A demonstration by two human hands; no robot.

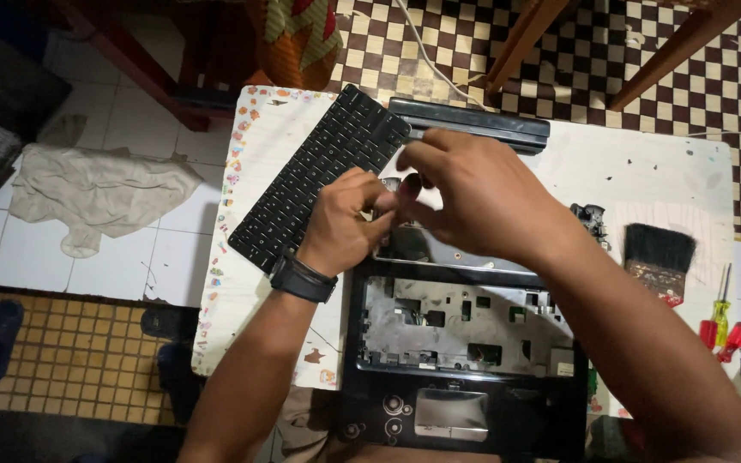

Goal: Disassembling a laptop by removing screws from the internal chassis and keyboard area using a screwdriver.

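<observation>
Both hands (405, 201) hide what they pinch, perhaps the keyboard's (319, 171) cable.

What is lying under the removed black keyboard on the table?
The keyboard rests tilted on the white table; its lower end overhangs the table edge. Both hands hide its right corner.

A black laptop keyboard (319, 176) lies detached and slanted on the white tabletop (636, 176), its near end under the hands; just beside it sits the opened black laptop base (465, 343), keyboard bay bare and grey, silver touchpad at the near edge.
</observation>
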